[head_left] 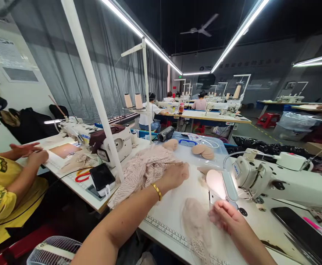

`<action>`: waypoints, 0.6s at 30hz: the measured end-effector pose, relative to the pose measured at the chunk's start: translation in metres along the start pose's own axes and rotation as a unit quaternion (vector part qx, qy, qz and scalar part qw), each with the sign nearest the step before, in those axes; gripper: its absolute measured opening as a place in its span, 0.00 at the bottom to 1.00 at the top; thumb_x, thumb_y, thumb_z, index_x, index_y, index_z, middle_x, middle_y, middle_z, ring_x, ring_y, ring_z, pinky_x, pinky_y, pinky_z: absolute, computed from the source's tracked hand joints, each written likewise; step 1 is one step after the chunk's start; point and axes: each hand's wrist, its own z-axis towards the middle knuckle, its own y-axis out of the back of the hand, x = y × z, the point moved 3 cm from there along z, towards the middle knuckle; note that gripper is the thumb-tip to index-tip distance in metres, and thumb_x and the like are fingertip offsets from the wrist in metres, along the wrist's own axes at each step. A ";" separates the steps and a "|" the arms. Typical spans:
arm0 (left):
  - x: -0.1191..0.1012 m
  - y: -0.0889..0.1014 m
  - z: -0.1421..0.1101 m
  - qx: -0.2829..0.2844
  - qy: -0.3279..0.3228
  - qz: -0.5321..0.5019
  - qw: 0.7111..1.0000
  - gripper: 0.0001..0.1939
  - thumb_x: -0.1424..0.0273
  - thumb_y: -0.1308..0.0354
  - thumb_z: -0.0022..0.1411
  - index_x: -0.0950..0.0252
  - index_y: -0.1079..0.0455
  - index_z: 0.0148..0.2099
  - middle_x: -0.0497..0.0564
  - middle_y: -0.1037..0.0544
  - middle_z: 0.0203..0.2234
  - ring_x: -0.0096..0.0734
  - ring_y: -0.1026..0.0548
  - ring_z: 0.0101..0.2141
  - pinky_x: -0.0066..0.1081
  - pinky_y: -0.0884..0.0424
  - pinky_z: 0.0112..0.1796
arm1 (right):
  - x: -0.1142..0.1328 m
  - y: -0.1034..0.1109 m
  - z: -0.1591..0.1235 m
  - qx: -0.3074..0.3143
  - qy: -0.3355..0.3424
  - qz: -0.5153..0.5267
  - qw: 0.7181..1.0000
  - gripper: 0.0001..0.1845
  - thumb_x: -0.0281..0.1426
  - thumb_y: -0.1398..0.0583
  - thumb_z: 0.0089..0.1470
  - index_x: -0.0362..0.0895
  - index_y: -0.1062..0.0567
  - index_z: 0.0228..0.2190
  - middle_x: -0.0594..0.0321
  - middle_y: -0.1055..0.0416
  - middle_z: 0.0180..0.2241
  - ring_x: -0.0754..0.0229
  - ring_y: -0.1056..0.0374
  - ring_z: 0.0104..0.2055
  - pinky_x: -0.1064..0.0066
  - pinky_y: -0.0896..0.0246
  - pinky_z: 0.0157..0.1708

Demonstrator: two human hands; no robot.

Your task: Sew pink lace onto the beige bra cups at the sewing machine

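Observation:
My left hand (174,175), with a gold bangle on the wrist, is stretched out over the white table (174,215) and rests closed on a heap of pale pink lace fabric (143,171). My right hand (224,218) pinches the edge of a pink lace piece (195,226) lying flat near the table's front edge, just in front of the sewing machine (276,176). Several beige foam cups (203,150) lie further back on the table.
A lit lamp (216,184) shines on the sewing machine's needle area. A dark phone (301,230) lies at the right. At the left, a person in a yellow shirt (1,198) sits at another sewing machine (106,141). More workers sit at tables behind.

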 end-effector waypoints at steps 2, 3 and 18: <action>0.005 -0.009 0.013 0.011 0.004 0.040 0.999 0.18 0.62 0.37 0.74 0.65 0.27 0.60 0.58 0.23 0.57 0.46 0.23 0.55 0.51 0.23 0.56 | -0.002 0.002 0.000 0.014 -0.032 0.022 0.999 0.26 0.59 0.35 0.57 0.49 0.26 0.31 0.63 0.23 0.30 0.56 0.32 0.31 0.66 0.38 0.32; 0.007 -0.013 0.017 0.018 0.006 0.055 0.998 0.19 0.61 0.36 0.75 0.65 0.27 0.61 0.58 0.24 0.58 0.45 0.22 0.54 0.51 0.22 0.55 | -0.002 0.002 0.000 0.021 -0.044 0.029 0.998 0.26 0.59 0.35 0.57 0.49 0.26 0.32 0.63 0.23 0.31 0.56 0.32 0.31 0.66 0.39 0.33; 0.003 0.048 -0.001 -0.184 0.068 -0.073 0.978 0.14 0.76 0.48 0.69 0.67 0.28 0.55 0.61 0.21 0.52 0.44 0.23 0.53 0.40 0.25 0.52 | -0.008 0.003 0.003 0.027 -0.051 0.029 0.998 0.28 0.61 0.34 0.56 0.49 0.23 0.36 0.66 0.25 0.29 0.59 0.37 0.28 0.67 0.47 0.30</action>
